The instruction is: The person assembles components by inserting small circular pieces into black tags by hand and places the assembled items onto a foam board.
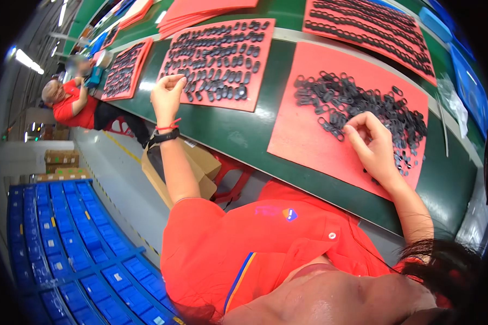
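Observation:
My left hand [167, 93] reaches to the lower left corner of a red mat [256, 93] covered with rows of small black oval rings [222, 59]; its fingertips pinch at one ring there. My right hand [373, 144] rests on a second red mat [303, 138], fingers curled at the near edge of a loose heap of black rings [358, 103]. Whether it holds a ring I cannot tell. Both mats lie on a green conveyor table [228, 135].
More red mats with arranged rings [126, 70] [371, 27] lie further along the table, and bare red mats are stacked at the back [200, 12]. Another person in red [65, 103] sits at the left. Blue bins [76, 254], cardboard boxes [200, 162] and a red stool [233, 176] stand below.

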Available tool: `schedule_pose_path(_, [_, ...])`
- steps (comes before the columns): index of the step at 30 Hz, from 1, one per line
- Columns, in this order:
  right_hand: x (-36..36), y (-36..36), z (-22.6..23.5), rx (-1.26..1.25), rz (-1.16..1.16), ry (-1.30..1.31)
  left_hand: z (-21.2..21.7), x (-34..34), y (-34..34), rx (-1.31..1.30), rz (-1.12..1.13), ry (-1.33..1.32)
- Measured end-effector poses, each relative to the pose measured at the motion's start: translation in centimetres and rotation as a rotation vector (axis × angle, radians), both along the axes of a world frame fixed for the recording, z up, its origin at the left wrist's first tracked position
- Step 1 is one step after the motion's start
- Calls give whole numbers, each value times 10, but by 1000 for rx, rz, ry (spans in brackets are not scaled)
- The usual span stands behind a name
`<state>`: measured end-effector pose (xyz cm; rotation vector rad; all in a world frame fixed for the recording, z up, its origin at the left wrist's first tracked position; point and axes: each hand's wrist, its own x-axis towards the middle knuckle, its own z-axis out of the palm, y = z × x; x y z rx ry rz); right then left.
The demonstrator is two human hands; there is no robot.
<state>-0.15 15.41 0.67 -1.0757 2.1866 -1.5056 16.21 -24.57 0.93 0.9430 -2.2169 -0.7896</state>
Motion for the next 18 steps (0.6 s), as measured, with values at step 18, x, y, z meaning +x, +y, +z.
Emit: schedule_pose_path(18, [-2,1,1,37,48,92,11,-34,-3,-172,-48,-209])
